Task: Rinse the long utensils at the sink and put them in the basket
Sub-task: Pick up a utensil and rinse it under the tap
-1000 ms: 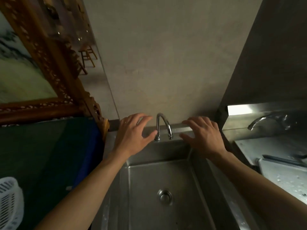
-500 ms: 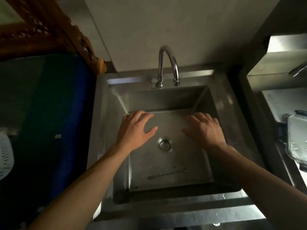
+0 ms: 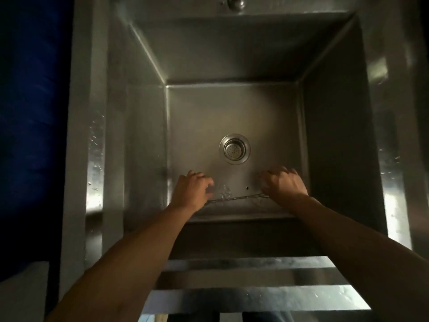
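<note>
A long thin metal utensil point(image 3: 236, 198) lies across the floor of the steel sink point(image 3: 144, 140), close to the front wall. My left hand point(image 3: 191, 192) is down in the basin over the utensil's left end, fingers curled. Over its right end, my right hand point(image 3: 284, 184) hangs with fingers bent downward. Both hands cover the ends, so any grip is hidden. Small water splashes glint around the utensil. No basket is in view.
The round drain strainer point(image 3: 235, 148) sits mid-basin, just beyond my hands. The faucet spout tip point(image 3: 235, 1) shows at the top edge. A dark blue surface point(image 3: 34, 112) borders the sink's left side. The wet steel front ledge point(image 3: 255, 296) runs below my forearms.
My view has tilted from the wall and faucet down into the basin. Both hands dropped from the faucet level to the sink floor, at the ends of the utensil.
</note>
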Available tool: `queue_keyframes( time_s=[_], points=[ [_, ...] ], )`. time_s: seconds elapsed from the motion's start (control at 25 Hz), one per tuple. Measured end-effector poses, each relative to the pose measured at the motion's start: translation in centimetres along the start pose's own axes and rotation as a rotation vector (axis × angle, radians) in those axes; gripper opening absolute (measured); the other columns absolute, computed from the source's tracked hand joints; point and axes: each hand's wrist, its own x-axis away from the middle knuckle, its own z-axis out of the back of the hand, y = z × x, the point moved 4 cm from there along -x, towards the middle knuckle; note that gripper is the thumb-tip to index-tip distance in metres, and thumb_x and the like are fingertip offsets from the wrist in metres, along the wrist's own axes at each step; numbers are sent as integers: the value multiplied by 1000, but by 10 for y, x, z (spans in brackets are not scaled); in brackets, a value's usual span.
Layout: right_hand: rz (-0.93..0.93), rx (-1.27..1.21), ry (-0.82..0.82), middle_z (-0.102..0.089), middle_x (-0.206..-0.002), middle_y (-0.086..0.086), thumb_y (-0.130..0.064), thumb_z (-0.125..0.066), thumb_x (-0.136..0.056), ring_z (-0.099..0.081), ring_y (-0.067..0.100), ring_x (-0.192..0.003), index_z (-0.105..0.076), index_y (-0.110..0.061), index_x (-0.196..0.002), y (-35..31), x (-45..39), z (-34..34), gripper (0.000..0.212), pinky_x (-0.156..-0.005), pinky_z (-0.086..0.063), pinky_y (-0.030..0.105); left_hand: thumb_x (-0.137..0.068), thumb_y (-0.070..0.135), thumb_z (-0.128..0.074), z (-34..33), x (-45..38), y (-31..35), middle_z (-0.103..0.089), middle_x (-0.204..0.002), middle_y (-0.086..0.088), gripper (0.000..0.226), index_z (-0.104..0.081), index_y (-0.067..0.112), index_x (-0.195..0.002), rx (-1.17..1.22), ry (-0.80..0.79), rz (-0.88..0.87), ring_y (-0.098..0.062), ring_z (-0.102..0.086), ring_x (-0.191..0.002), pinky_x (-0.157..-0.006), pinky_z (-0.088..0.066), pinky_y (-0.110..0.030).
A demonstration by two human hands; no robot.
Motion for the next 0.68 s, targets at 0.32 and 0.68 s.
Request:
queue_keyframes(
  time_s=[0.32,0.68],
  points=[
    [272,298,-199,-54,-136,-1,-33,-50,-96,-47,22,-128,-50,-27,-134,-6,-37,-84,38,-98,-38,36,-90,20,-55,-78,-24,-8,-64,-118,-1,26,-67,20,-113,-356,-152,-219,-24,-50,-118,-99,-36,-39],
    [399,380,7,-70,-66,-5,-31,-93,-41,-69,18,-69,-74,-23,-66,-19,-43,-94,32,-54,-52,25,-90,19,-52,-104,-32,-9,-65,-115,-6,26,-64,15,-113,-455,-251,-257,-28,-49,-118,-100,-32,-40]
  ],
)
